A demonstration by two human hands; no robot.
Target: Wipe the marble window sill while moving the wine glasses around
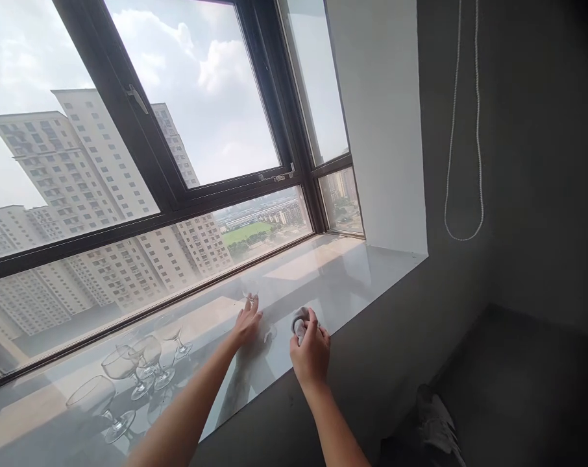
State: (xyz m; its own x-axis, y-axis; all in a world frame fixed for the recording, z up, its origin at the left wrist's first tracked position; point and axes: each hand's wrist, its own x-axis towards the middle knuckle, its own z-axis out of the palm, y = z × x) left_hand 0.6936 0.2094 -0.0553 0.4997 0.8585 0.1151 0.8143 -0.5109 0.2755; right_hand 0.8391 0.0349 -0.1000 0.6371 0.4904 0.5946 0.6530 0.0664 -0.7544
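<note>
My left hand [248, 322] is over the sill, its fingers closed around a small clear glass piece [250, 296]. It looks like part of a stemmed glass, and my hand hides most of it. To the right, my right hand [311, 350] grips a bunched grey cloth [300, 320] near the sill's front edge. Several clear stemmed glasses stand left of my left arm. The nearest glass [116, 425] leans in the tilted view, another glass [121, 363] is behind it, and a further glass [181, 344] is closest to my left hand.
The glossy white window sill [343, 285] runs along a dark-framed window [294, 188]. Its front edge drops to a dark wall. A looped blind chain [479, 162] hangs at the right. Below on the floor is a shoe [437, 421].
</note>
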